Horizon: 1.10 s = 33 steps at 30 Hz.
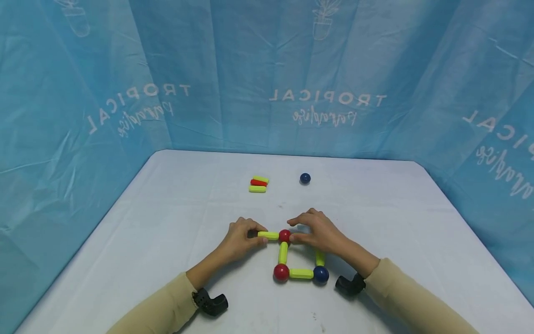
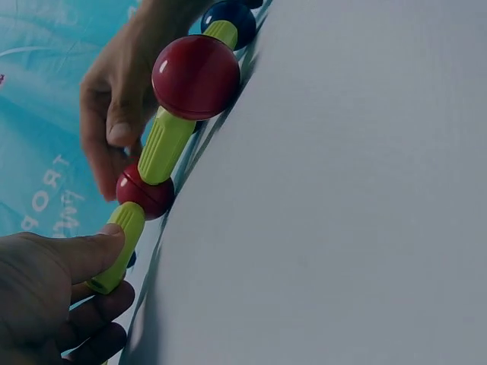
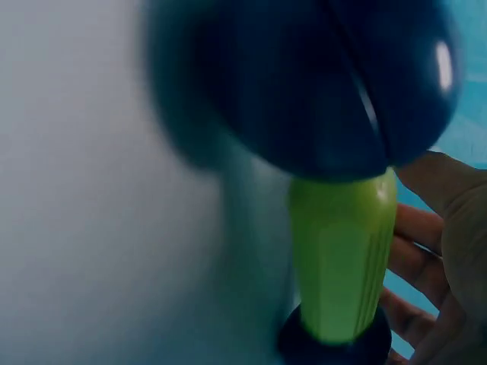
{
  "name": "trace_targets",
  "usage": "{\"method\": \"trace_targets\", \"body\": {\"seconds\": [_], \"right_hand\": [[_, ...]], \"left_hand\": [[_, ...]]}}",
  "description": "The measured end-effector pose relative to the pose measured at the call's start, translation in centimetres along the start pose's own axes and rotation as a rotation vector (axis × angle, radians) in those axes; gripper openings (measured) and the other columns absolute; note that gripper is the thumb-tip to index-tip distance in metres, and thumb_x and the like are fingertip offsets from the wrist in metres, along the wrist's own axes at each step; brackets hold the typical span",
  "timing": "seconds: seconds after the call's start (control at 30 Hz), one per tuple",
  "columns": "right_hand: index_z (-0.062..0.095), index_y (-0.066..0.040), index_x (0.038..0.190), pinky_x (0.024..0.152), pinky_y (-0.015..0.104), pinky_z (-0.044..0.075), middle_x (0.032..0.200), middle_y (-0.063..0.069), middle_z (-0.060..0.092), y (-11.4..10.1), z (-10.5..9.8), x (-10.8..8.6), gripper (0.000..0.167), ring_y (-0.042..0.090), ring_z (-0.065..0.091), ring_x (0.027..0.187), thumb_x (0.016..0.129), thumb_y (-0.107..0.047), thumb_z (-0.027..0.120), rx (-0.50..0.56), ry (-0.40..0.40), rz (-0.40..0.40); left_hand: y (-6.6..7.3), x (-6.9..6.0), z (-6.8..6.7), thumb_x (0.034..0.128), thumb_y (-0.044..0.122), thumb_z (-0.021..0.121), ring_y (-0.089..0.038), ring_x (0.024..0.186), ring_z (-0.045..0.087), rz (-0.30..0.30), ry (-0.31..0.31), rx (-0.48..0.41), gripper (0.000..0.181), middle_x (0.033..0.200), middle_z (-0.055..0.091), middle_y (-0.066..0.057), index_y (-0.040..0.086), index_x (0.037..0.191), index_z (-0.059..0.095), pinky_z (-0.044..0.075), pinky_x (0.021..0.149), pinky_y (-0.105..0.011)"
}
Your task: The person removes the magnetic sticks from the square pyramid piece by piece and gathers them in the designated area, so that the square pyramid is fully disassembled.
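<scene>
My left hand [image 1: 243, 239] pinches a yellow-green rod [image 1: 271, 235] between thumb and fingers. The rod's far end meets a red ball [image 1: 285, 236]. From that ball another yellow-green rod [image 1: 283, 253] runs to a nearer red ball [image 1: 281, 272], which a third rod [image 1: 301, 273] joins to a blue ball [image 1: 321, 274]. My right hand [image 1: 319, 232] is beside the farther red ball, its thumb at the ball and its fingers spread apart. Partly under that hand, a rod [image 3: 338, 258] leads from the blue ball [image 3: 342, 84] to another dark ball [image 3: 335, 342].
Farther back on the white table [image 1: 187, 195] lie two yellow-green rods [image 1: 257, 189] with a red rod [image 1: 258, 183] between them. A loose blue ball [image 1: 305, 178] sits to their right. Blue printed curtains [image 1: 250, 69] surround the table's back and sides.
</scene>
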State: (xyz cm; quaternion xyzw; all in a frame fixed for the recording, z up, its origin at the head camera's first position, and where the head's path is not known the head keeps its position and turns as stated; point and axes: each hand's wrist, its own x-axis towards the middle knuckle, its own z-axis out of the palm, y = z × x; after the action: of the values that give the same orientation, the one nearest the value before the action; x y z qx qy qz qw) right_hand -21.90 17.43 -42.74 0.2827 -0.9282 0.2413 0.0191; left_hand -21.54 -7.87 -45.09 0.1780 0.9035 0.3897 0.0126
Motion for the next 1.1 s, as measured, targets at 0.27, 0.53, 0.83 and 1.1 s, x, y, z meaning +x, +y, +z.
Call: {"method": "trace_targets", "body": {"seconds": [0.27,0.53,0.83,1.1], "right_hand": [[0.069,-0.021,0.115,0.077,0.027,0.036,0.106,-0.008,0.072,-0.3,0.6,0.8,0.04,0.009,0.053,0.092,0.08,-0.04,0.072,-0.026,-0.095,0.013],[0.069,-0.023,0.116,0.075,0.025,0.037,0.106,-0.01,0.072,-0.4,1.1,0.8,0.038,0.007,0.052,0.092,0.08,-0.037,0.072,-0.011,-0.088,0.041],[0.069,-0.024,0.114,0.074,0.024,0.039,0.105,-0.01,0.071,-0.4,1.1,0.7,0.038,0.007,0.051,0.091,0.08,-0.038,0.073,0.006,-0.097,0.037],[0.069,-0.023,0.115,0.072,0.022,0.041,0.105,-0.009,0.071,-0.2,1.2,0.7,0.037,0.007,0.052,0.091,0.08,-0.037,0.073,0.034,-0.096,0.023]], "left_hand": [[0.4,0.2,0.4,0.0783,0.025,0.076,-0.009,0.089,0.046,0.013,-0.014,0.006,0.016,0.094,0.067,0.009,0.024,0.094,0.073,0.029,0.086,-0.039],[0.2,0.2,0.3,0.0781,0.024,0.076,-0.01,0.089,0.046,-0.003,-0.012,-0.011,0.015,0.093,0.067,0.009,0.023,0.093,0.073,0.03,0.089,-0.042],[-0.8,0.8,-1.2,0.0817,0.023,0.073,-0.012,0.089,0.052,-0.052,-0.017,-0.149,0.016,0.094,0.066,0.005,0.02,0.097,0.072,0.043,0.078,-0.028],[-2.2,4.7,-2.6,0.0819,0.022,0.073,-0.021,0.097,0.044,-0.063,0.141,-0.006,0.024,0.099,0.06,-0.004,0.016,0.105,0.072,0.035,0.081,-0.034]]}}
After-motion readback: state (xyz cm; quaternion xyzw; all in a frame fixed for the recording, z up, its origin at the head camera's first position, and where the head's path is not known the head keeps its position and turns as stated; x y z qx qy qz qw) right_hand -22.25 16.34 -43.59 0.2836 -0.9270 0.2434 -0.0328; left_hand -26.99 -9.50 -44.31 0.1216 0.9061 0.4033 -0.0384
